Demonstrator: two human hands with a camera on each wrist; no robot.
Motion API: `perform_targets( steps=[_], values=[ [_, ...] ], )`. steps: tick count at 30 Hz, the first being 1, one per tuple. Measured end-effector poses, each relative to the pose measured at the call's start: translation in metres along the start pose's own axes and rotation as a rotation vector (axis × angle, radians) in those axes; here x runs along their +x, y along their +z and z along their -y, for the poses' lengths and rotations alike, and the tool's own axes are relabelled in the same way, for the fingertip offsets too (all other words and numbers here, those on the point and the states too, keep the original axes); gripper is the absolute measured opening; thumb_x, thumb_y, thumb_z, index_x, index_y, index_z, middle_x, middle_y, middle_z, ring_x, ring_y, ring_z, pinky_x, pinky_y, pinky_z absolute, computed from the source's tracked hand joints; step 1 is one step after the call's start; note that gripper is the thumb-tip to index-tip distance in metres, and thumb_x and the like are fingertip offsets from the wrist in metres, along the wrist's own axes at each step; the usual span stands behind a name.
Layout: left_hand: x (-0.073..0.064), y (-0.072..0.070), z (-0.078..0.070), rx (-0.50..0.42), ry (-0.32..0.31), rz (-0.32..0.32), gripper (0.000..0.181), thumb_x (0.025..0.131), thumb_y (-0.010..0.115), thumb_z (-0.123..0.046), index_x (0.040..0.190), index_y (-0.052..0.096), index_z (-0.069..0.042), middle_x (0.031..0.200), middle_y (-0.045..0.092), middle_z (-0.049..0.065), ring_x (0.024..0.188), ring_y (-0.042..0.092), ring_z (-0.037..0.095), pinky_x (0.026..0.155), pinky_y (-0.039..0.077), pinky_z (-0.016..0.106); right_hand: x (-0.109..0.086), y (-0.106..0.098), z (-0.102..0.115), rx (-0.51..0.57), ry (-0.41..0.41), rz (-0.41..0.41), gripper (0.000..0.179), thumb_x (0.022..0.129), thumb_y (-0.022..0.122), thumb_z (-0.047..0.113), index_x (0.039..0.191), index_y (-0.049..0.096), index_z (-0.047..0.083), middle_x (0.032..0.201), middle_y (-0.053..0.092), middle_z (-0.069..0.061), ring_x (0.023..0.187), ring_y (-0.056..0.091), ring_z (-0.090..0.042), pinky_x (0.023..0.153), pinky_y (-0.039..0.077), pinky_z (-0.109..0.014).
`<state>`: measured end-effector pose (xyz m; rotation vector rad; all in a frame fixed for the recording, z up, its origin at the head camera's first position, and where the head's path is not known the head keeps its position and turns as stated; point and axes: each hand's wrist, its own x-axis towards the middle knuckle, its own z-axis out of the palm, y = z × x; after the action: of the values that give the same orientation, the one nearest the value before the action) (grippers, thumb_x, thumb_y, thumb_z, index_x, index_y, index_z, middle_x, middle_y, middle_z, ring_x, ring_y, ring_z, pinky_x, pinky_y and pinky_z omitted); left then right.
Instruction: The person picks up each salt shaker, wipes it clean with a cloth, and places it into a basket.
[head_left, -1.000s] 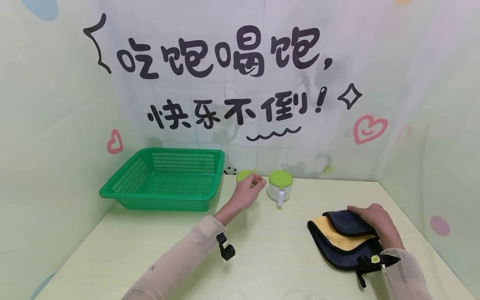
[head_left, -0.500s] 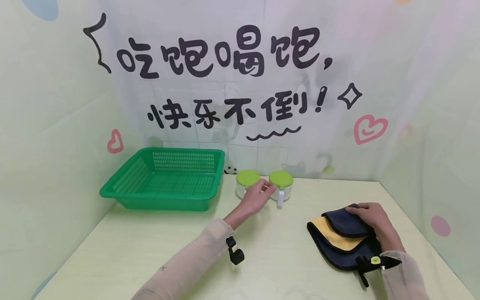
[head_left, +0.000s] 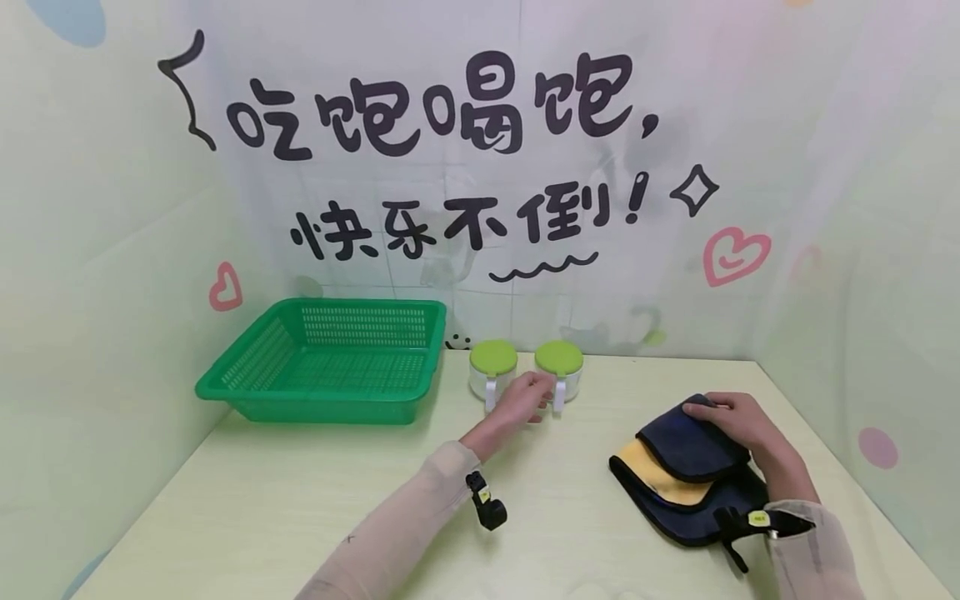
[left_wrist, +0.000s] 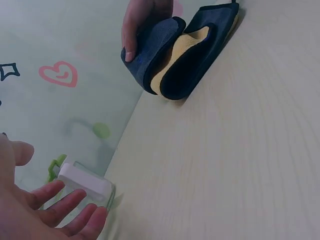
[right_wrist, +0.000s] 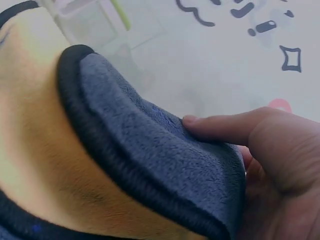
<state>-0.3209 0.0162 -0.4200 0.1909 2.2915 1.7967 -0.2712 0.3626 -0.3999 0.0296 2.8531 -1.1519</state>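
Observation:
My left hand point(head_left: 522, 402) is in front of two small lidded jars, nearest the handle of the right jar point(head_left: 558, 360). In the left wrist view its fingers point(left_wrist: 75, 202) are spread and hold nothing, beside the jar's white handle point(left_wrist: 85, 181). The left jar point(head_left: 492, 358) has the same green lid and white handle. On the right, my right hand point(head_left: 738, 415) grips the upper edge of a folded cloth point(head_left: 690, 442), dark blue and yellow with black trim. The right thumb point(right_wrist: 220, 127) lies on top of the blue fold, with other fingers beneath; the lower part sits on the table.
A green plastic basket point(head_left: 322, 408) with slotted sides stands at the back left. A printed curtain point(head_left: 465, 175) closes off the back of the pale wooden table point(head_left: 285, 500), with similar sheets on both sides.
My left hand has moved right, from the left jar to the front of the right jar. The right hand has raised the top fold of the cloth slightly.

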Motion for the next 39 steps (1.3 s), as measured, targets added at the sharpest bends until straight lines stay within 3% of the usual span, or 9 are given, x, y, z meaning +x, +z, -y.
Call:
perform_targets(
  steps=[1, 6, 12, 14, 18, 20, 29, 34, 39],
  values=[
    [0.001, 0.002, 0.001, -0.012, -0.016, 0.005, 0.045, 0.105, 0.051, -0.041, 0.132, 0.058, -0.006, 0.125, 0.065, 0.013, 0.117, 0.063, 0.030, 0.094, 0.058, 0.040, -0.001, -0.001, 0.002, 0.001, -0.005, 0.009, 0.062, 0.103, 0.057, 0.041, 0.138, 0.055, -0.011, 0.142, 0.052, -0.037, 0.122, 0.057, -0.049, 0.099, 0.051, -0.053],
    [0.004, 0.009, 0.003, -0.078, -0.100, 0.032, 0.049, 0.105, 0.051, -0.043, 0.137, 0.056, -0.007, 0.128, 0.063, 0.012, 0.112, 0.065, 0.028, 0.092, 0.058, 0.038, -0.004, -0.008, 0.009, 0.018, -0.024, 0.008, 0.050, 0.103, 0.058, 0.044, 0.121, 0.064, -0.002, 0.118, 0.065, -0.019, 0.099, 0.062, -0.023, 0.082, 0.049, -0.033],
    [0.006, 0.012, 0.004, -0.148, -0.124, 0.077, 0.053, 0.104, 0.051, -0.045, 0.142, 0.053, -0.008, 0.130, 0.059, 0.013, 0.109, 0.067, 0.029, 0.091, 0.060, 0.037, -0.009, -0.015, 0.018, 0.020, -0.039, -0.026, 0.063, 0.104, 0.055, 0.047, 0.138, 0.055, -0.006, 0.140, 0.052, -0.034, 0.119, 0.056, -0.042, 0.093, 0.049, -0.046],
    [0.006, 0.012, 0.004, -0.172, -0.125, 0.093, 0.054, 0.104, 0.051, -0.045, 0.143, 0.052, -0.008, 0.132, 0.058, 0.013, 0.110, 0.067, 0.029, 0.093, 0.060, 0.038, -0.010, -0.017, 0.021, 0.009, -0.054, -0.048, 0.060, 0.104, 0.055, 0.047, 0.134, 0.057, -0.005, 0.136, 0.054, -0.034, 0.115, 0.057, -0.040, 0.092, 0.050, -0.044],
    [0.008, 0.014, 0.004, -0.222, -0.126, 0.108, 0.054, 0.104, 0.051, -0.045, 0.140, 0.053, -0.006, 0.132, 0.058, 0.016, 0.110, 0.065, 0.029, 0.096, 0.059, 0.039, -0.011, -0.018, 0.027, 0.004, -0.081, -0.081, 0.050, 0.103, 0.057, 0.046, 0.118, 0.063, -0.002, 0.120, 0.061, -0.022, 0.095, 0.056, -0.017, 0.079, 0.046, -0.030],
    [0.009, 0.015, 0.005, -0.233, -0.130, 0.109, 0.053, 0.103, 0.053, -0.044, 0.138, 0.055, -0.004, 0.131, 0.059, 0.016, 0.110, 0.064, 0.029, 0.097, 0.059, 0.039, -0.012, -0.018, 0.029, 0.019, -0.086, -0.083, 0.051, 0.104, 0.057, 0.045, 0.121, 0.063, -0.003, 0.123, 0.061, -0.023, 0.094, 0.055, -0.011, 0.079, 0.045, -0.028],
    [0.008, 0.015, 0.007, -0.245, -0.137, 0.131, 0.057, 0.100, 0.057, -0.047, 0.130, 0.060, 0.002, 0.129, 0.061, 0.019, 0.100, 0.062, 0.023, 0.098, 0.056, 0.038, -0.014, -0.019, 0.042, 0.030, -0.125, -0.133, 0.047, 0.104, 0.058, 0.042, 0.119, 0.063, -0.002, 0.121, 0.063, -0.022, 0.093, 0.057, -0.007, 0.080, 0.048, -0.025],
    [0.009, 0.017, 0.008, -0.245, -0.136, 0.114, 0.055, 0.100, 0.056, -0.045, 0.127, 0.059, 0.003, 0.121, 0.065, 0.017, 0.097, 0.063, 0.023, 0.093, 0.058, 0.036, -0.020, -0.022, 0.051, 0.066, -0.137, -0.149, 0.050, 0.104, 0.058, 0.041, 0.129, 0.060, -0.002, 0.129, 0.063, -0.026, 0.092, 0.062, -0.003, 0.077, 0.051, -0.020],
    [0.013, 0.021, 0.008, -0.254, -0.151, 0.069, 0.044, 0.102, 0.054, -0.041, 0.112, 0.058, 0.002, 0.112, 0.069, 0.015, 0.091, 0.064, 0.022, 0.087, 0.059, 0.034, -0.027, -0.026, 0.060, 0.112, -0.168, -0.174, 0.043, 0.103, 0.060, 0.040, 0.119, 0.060, 0.000, 0.102, 0.071, -0.005, 0.082, 0.065, -0.003, 0.073, 0.053, -0.021]
  ],
)
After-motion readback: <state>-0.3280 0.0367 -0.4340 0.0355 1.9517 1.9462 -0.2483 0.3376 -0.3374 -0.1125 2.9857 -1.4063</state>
